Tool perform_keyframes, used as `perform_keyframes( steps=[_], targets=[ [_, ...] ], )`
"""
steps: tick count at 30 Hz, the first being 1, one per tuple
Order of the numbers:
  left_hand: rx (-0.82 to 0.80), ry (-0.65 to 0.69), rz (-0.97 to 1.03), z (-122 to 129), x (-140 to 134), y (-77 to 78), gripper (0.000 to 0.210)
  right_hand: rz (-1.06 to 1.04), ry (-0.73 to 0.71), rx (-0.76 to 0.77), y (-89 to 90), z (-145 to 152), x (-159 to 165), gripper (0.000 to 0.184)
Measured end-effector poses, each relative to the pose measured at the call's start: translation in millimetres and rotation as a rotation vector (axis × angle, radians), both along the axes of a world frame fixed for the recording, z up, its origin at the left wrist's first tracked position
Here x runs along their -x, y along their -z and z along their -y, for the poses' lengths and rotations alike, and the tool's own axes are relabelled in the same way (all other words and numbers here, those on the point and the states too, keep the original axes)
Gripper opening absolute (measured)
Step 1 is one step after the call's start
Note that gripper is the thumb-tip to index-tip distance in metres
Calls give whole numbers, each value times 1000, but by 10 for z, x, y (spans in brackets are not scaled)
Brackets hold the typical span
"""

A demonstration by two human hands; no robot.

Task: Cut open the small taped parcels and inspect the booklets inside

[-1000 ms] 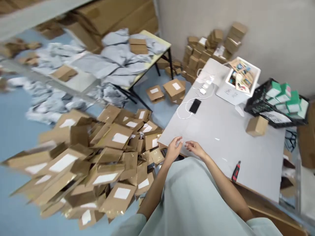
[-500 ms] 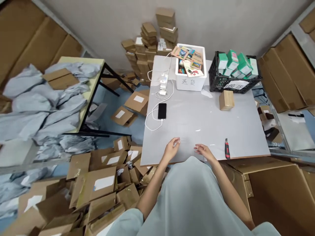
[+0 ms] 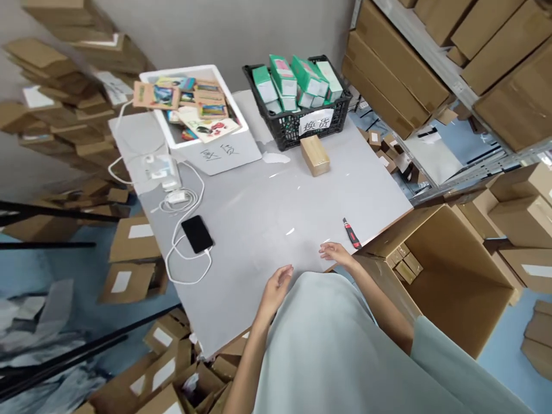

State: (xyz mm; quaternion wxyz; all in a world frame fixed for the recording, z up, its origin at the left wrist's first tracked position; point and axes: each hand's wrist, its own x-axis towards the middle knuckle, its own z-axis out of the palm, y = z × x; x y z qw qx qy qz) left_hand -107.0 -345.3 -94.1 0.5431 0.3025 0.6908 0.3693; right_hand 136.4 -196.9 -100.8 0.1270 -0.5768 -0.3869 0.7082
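My left hand [image 3: 276, 289] hovers by the near edge of the grey table [image 3: 254, 230], fingers loosely bent and apart, holding nothing. Further right, my right hand [image 3: 335, 252] is also open and empty near the same edge. The closest thing to it is a red and black utility knife [image 3: 352, 234], lying just beyond on the tabletop. A small brown cardboard box [image 3: 315, 156] stands farther back, in front of the black crate [image 3: 282, 127]. To the left of my hands lies a black phone [image 3: 197, 234] with a white cable plugged in.
A white foam box [image 3: 228, 155] of colourful packets stands at the back left. Green and white cartons [image 3: 282, 75] fill the crate. On my right is a large open cardboard box [image 3: 466, 276] with several small boxes inside. Flattened cartons [image 3: 161, 374] crowd the floor at left.
The view has swung to the right, bringing more of the large open box and the shelves into sight. Both hands remain empty near the table edge.
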Motion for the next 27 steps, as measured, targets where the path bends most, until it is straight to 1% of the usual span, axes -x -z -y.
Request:
perform_keyframes(
  steps=[4,7,11,13,15,18,20,23,27],
  targets=[
    [69,126,6,-130,-151,-56,68,-34,32,-2,110,42,-73,23],
    [93,180,-5,-288,-296,-89,69,-52,34,-7,214,126,-100,26],
    [71,251,-31,-522,-643,-90,64,-73,31,-28,315,258,-171,31],
    [28,316,-27,-628,-872,-71,61,-86,30,-73,339,306,-232,32],
    [-31,373,-28,-711,-1091,-56,60,-123,16,-151,350,339,-306,30],
    [-88,424,-58,-790,-1312,-83,56,-197,35,-259,352,377,-429,30],
    [-100,465,-52,-829,-1373,-147,54,-199,92,-288,349,407,-508,32],
    [-102,537,-1,-870,-1377,-287,56,-159,155,-296,317,474,-591,34],
    [-67,623,14,-820,-1336,-441,63,-125,169,-327,169,638,-647,35]
  ],
)
